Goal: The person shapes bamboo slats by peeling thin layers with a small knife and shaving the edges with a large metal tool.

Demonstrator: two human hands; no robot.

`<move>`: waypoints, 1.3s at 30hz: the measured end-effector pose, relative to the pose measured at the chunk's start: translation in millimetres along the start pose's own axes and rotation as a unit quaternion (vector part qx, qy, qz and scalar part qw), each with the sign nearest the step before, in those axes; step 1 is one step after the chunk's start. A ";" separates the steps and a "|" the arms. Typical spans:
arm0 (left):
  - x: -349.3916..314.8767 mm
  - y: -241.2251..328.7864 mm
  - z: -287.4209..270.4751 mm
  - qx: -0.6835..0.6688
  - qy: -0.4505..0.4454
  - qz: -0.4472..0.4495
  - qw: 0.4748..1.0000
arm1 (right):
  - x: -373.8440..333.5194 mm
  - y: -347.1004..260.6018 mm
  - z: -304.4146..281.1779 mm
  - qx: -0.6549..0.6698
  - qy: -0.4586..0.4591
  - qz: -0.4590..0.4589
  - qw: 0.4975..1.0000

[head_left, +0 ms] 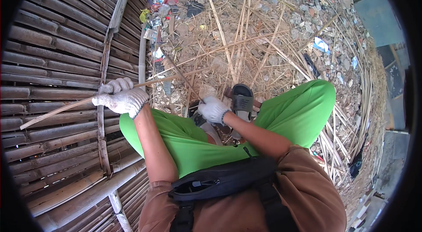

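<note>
Where the left hand [121, 96] grips: gloved fingers curled round a pale strip [61, 110]
Right hand [213, 110]: closed on a dark, slender rod [187, 79]
Strip: running from left, across the slatted panel [57, 52], to beyond the green trousers [294, 104]
Ground [184, 27]: loose strips [216, 14] and litter [321, 45], far and right

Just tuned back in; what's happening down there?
A person seated low holds a long pale strip in the gloved left hand, beside a slatted wall. The gloved right hand grips a thin dark piece, stick or blade, I can't tell which. Loose strips lie on the littered ground to the right.
</note>
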State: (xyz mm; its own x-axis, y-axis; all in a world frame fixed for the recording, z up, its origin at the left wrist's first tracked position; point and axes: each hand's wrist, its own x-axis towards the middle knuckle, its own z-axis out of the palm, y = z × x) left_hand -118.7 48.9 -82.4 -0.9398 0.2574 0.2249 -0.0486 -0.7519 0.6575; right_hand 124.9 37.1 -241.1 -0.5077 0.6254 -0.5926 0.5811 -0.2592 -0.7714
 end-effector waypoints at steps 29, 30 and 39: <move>-5.6 11.8 6.3 -0.034 -0.103 -0.044 0.993 | -7.6 -23.6 0.2 -0.164 0.023 -0.102 0.981; -6.1 11.5 5.8 -0.026 -0.099 -0.041 0.994 | -5.6 -21.3 2.7 -0.178 0.042 -0.102 0.978; -5.7 -6.5 22.7 -0.026 -0.083 -0.046 0.995 | 66.2 91.6 -8.7 -0.145 -0.056 -0.088 0.984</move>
State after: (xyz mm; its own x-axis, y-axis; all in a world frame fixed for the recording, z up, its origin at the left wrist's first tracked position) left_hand -105.3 66.1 -71.5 -0.8615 0.4206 0.2844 -0.1533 -0.7495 0.6440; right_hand 150.0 61.2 -349.0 -0.6749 0.5520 -0.4896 0.6261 0.0773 -0.7759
